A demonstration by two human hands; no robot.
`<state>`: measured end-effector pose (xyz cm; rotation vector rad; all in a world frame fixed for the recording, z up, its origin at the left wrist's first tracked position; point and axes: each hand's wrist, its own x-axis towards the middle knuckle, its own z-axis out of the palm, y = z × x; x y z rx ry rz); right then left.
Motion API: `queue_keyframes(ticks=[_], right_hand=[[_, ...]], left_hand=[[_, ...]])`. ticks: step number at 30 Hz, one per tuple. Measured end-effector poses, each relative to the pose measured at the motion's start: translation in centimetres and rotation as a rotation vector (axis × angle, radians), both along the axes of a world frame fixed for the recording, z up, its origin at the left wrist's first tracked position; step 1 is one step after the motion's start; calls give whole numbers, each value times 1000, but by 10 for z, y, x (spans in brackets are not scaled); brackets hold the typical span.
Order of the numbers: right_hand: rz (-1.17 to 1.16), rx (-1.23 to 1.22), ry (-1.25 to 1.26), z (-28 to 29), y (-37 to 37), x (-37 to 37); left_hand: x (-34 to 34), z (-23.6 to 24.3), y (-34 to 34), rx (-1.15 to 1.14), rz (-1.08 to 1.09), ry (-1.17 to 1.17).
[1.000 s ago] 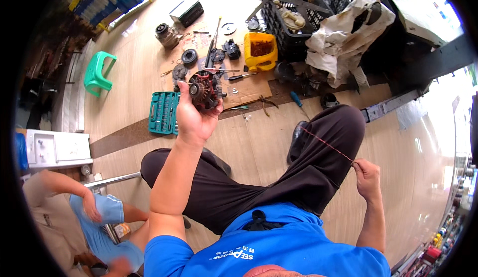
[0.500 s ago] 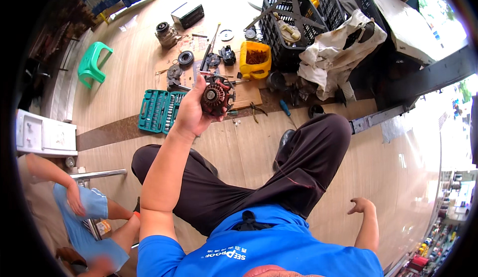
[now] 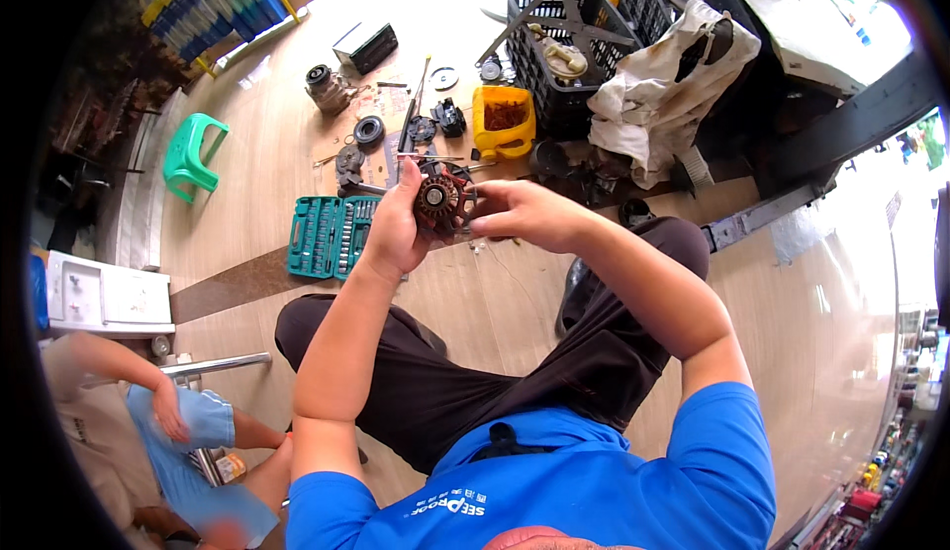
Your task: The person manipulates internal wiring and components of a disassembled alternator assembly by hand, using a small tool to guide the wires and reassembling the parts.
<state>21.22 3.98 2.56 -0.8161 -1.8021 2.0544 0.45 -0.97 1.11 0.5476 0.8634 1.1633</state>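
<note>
Flanking one metal part [image 3: 436, 200]: two hands [image 3: 394, 231]

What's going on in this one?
A seated person holds up a round metal part with copper-coloured windings in the left hand. The right hand is at the part's right side, fingers bent toward it; whether they touch it is hard to tell. On the floor ahead lie an open green tool case, a yellow container and loose parts on cardboard. Another person sits at left.
</note>
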Motion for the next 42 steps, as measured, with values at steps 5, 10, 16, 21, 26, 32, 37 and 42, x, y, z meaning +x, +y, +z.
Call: queue_keyframes(ticks=[5, 10, 16, 21, 26, 32, 37, 42], right_hand=[[-76, -360, 26, -37, 12, -13], [-101, -162, -4, -14, 27, -4], [206, -21, 29, 1, 13, 10], [310, 605, -263, -24, 0, -6], [46, 754, -723, -42, 30, -6], [-448, 862, -466, -31, 58, 24], [-404, 818, -182, 10, 36, 34], [111, 561, -26, 27, 4, 32]], left_hand=[[-18, -11, -9, 22, -67, 4], [-27, -10, -14, -19, -33, 211], [-18, -11, -4, 10, 229, 309], [-18, -20, 2, -9, 364, 65], [-32, -21, -3, -86, 227, -43], [-31, -7, -2, -34, -61, 147], [-36, -25, -2, 76, 297, 777], [-45, -19, 9, 20, 663, 259]])
